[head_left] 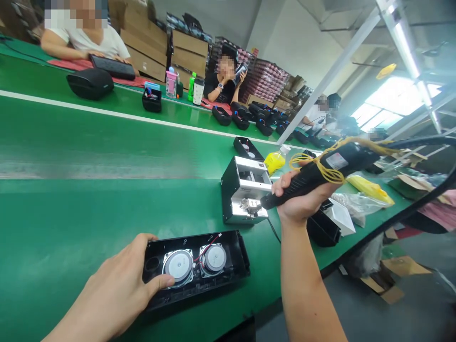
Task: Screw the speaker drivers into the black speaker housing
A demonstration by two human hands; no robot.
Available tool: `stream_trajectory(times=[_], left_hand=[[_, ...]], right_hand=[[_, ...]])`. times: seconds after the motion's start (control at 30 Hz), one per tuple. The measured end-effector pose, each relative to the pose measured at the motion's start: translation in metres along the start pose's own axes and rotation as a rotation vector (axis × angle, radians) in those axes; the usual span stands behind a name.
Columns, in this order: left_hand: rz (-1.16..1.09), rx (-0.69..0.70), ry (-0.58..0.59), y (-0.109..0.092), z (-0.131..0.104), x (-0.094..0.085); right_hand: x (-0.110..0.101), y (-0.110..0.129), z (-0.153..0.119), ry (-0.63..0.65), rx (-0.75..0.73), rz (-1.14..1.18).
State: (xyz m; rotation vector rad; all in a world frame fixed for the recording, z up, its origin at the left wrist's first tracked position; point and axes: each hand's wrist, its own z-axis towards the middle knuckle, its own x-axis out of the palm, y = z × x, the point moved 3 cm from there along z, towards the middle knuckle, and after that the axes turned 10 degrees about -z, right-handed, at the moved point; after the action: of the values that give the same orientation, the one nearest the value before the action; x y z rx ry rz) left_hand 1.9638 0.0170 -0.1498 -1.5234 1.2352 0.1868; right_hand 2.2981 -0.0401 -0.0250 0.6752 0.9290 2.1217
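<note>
A black speaker housing (pixel 228 275) lies on the green bench, its inside facing up. Two round silver speaker drivers (pixel 178 267) sit in it, with a thin red and black wire between them. My left hand (pixel 131 275) grips the housing's left end, thumb over the near rim by the left driver. My right hand (pixel 302 199) is wrapped round a black electric screwdriver (pixel 320 171) with yellow cord tied about it. The screwdriver's tip end is at the front of a silver and black screw feeder (pixel 245 190), near its metal outlet; the exact contact is hidden.
Behind the feeder are another open housing (pixel 247 148) and a yellow bottle (pixel 274 161). More black housings (pixel 322 228) and plastic bags (pixel 351 206) lie to the right. Across the green bench (pixel 89 204), two people sit handling black speaker units. A metal post (pixel 327 78) rises from the bench.
</note>
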Motion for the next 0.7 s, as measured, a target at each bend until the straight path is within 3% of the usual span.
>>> stream_trajectory(times=[0.2,0.43,0.7], left_hand=[[-0.002,0.003,-0.006,0.001,-0.001,0.0],[0.005,0.02,-0.059,0.002,0.0,0.002],[0.028,-0.012,-0.012,-0.007,-0.004,-0.003]], right_hand=[[-0.002,-0.005,-0.004,0.018,0.004,-0.008],[-0.009,0.007,-0.013,0.09,-0.008,0.021],[-0.019,0.055,-0.02,0.172,-0.088,0.084]])
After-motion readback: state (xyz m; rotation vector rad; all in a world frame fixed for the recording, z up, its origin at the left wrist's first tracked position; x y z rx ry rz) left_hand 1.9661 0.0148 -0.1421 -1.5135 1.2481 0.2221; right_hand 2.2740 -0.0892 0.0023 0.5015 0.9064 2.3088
